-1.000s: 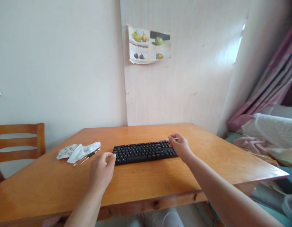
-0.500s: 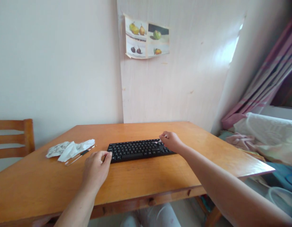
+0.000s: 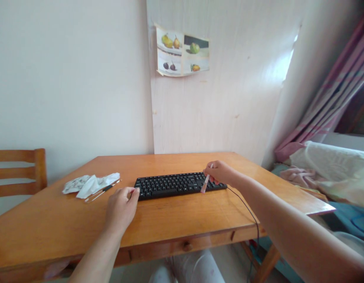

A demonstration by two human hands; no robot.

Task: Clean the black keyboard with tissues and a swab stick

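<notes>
Beneath fruit pictures (image 3: 182,51), a black keyboard (image 3: 164,186) lies on a wooden desk (image 3: 176,220) as a person's right hand (image 3: 218,171) pinches a brush (image 3: 206,181) over the keyboard's right part; the left hand (image 3: 122,204) curls at its left end, whether gripping unclear.

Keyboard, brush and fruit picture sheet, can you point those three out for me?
Keyboard (image 3: 169,186): head view, on the letter keys near its middle.
Brush (image 3: 207,180): head view, on its handle, between the fingers and the bristles.
Fruit picture sheet (image 3: 182,52): head view, near the sheet's centre.
</notes>
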